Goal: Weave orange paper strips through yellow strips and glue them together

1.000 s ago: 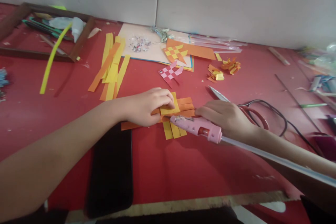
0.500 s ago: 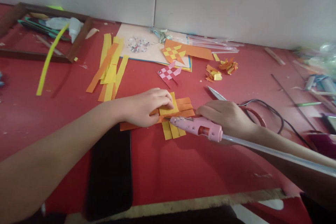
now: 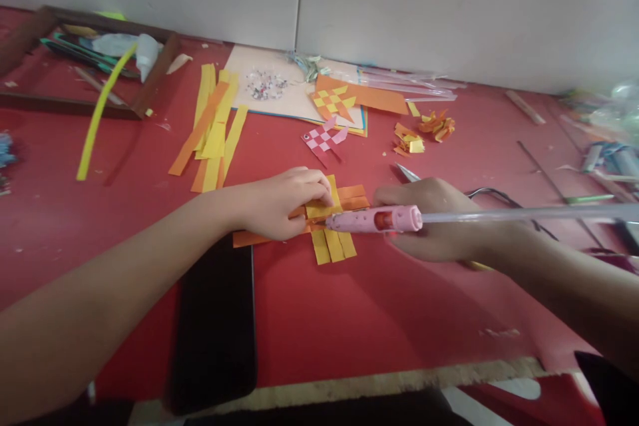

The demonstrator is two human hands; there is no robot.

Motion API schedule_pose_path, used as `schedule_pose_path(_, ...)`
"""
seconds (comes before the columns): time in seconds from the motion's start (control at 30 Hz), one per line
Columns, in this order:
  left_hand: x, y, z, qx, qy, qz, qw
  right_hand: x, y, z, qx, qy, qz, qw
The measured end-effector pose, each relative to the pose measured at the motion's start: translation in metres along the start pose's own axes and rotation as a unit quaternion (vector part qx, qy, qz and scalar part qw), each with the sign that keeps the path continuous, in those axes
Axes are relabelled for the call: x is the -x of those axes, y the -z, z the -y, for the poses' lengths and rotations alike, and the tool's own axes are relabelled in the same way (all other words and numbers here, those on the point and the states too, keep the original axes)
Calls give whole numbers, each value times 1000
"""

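My right hand (image 3: 434, 213) is wrapped round a pink hot glue gun (image 3: 369, 219), and a long clear glue stick (image 3: 524, 214) runs out of its back to the right. The nozzle points left, at a cross of interlaced yellow and orange paper strips (image 3: 333, 246) lying flat on the red table. Whether the tip touches the paper I cannot tell. My left hand (image 3: 284, 203) is closed on the left side of the strips, its curled fingers on a yellow strip; its thumb side hides part of the weave.
A black phone (image 3: 214, 326) lies below my left forearm. Beyond are loose paper strips (image 3: 212, 126), a pink woven paper fish (image 3: 322, 138), an orange-and-yellow one (image 3: 333, 103), and crumpled scraps (image 3: 436, 125). Scissors (image 3: 407, 173) lie partly behind my right hand. A wooden frame (image 3: 154, 80) stands far left.
The glue gun has swung so that its rear end and glue stick sit higher, now nearly level. My right hand has turned with it, while my left hand stays on the strips.
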State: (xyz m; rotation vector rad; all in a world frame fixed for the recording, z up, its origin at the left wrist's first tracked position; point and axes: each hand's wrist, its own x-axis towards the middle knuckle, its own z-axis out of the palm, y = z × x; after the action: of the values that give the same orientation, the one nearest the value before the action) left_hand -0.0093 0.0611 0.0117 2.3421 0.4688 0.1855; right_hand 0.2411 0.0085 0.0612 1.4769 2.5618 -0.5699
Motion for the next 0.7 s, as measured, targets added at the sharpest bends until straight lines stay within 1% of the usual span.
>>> schedule_pose_path(0.1, 0, 0, 1, 4, -4, -2, 1000, -4, 12, 4, -5, -17, 30, 999)
schedule_pose_path(0.27, -1, 0, 1, -7, -25, -7, 1000, -16, 30, 14, 36, 0, 56, 998)
schedule_pose_path(0.43, -1, -1, 1, -7, -36, -17, 999, -22, 39, 20, 68, -4, 79, 995)
schedule_pose_path(0.5, 0, 0, 0, -7, -36, -17, 999, -19, 38, 18, 51, 1, 60, 997)
schedule_pose_path(0.57, 0, 0, 0, -7, -33, -16, 999, -11, 36, 12, 7, 8, 19, 1000)
schedule_pose_path(0.63, 0, 0, -1, -5, -24, -14, 1000, -1, 33, 2, -48, 18, -21, 998)
schedule_pose_path(0.7, 0, 0, -1, -5, -16, -11, 1000, 8, 28, -8, -88, 22, -39, 995)
